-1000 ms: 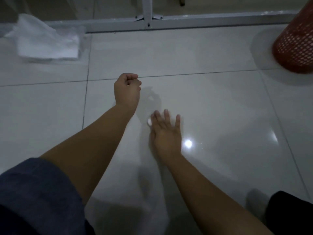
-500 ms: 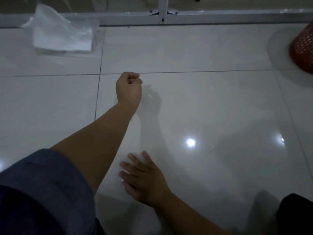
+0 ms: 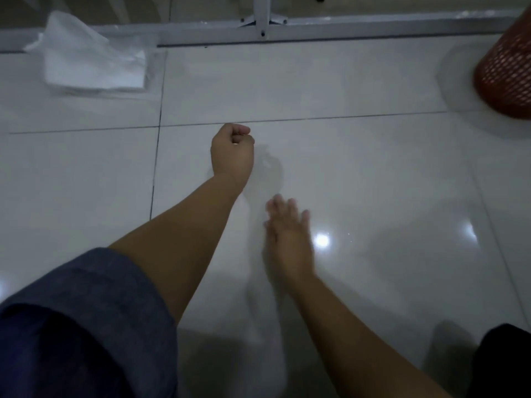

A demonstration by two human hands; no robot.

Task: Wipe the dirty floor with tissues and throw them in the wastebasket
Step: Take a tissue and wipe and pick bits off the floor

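The right hand (image 3: 288, 239) is seen at the centre of the frame, flat and blurred, fingers spread, palm down on the glossy tiled floor (image 3: 359, 173). A tissue is presumably pressed beneath it, but none can be made out there, so whether anything is gripped cannot be told. The left hand (image 3: 232, 152) is held just above it in the frame, curled into a fist with the knuckles on the tile as a prop; nothing can be seen held inside it.

The pile of tissues (image 3: 92, 64) is found at the upper left, against the metal frame rail (image 3: 344, 28). The wastebasket (image 3: 505, 70), a red mesh one, is cut off at the upper right edge; its contents are hidden, since its opening is out of frame.

A slip may be judged the main risk: weight is carried on the fist, and the polished tile could let it slide. Dirt might also be smeared rather than lifted if one tissue is overused.
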